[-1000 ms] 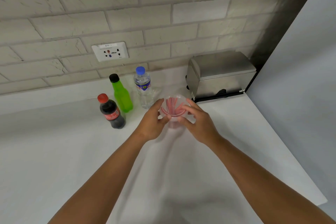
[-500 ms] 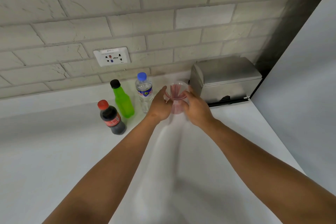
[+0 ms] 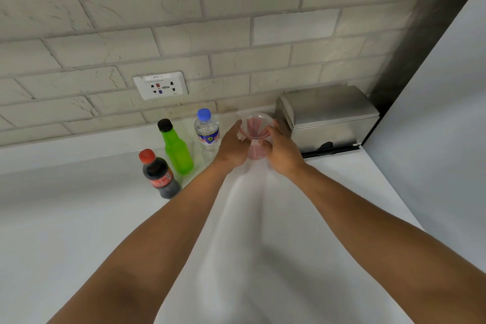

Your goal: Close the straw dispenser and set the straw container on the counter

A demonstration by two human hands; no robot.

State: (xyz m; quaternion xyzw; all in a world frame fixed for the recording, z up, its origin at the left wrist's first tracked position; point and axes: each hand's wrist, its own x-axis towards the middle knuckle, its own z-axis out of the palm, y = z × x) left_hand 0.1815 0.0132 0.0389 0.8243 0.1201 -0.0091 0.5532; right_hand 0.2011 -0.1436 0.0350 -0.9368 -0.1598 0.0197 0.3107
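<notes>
holding a clear straw container [image 3: 256, 137] between both hands near the centre of the frame, close to the back of a white counter [image 3: 79, 218]. left hand [image 3: 232, 148] curled round the container's left side, right hand [image 3: 282, 151] curled round its right side, both clamped on the plastic with the open mouth tilted toward the camera. red and white striped straws [image 3: 254, 130] visible inside, fanned against the wall of the cup. base hidden behind the fingers, so cannot tell whether touching the counter or just above it.

just right of the hands, a steel straw dispenser [image 3: 328, 118] against the brick wall, lid apparently down, so the closing part looks done and the setting down remains. left of the hands, a water bottle [image 3: 207, 134] with a blue cap, very near the left hand; further left a green bottle [image 3: 176, 148] and a dark cola bottle [image 3: 159, 175] with a red cap. upper left of centre, a wall socket [image 3: 160, 85].

to do this step well: lowering the container straight down into the gap between water bottle and dispenser, levelling the mouth first so no straws slide out, keeping the grip light since thin plastic probably flexes, feeling for the base sitting flat, then opening both hands outward without nudging the water bottle.
</notes>
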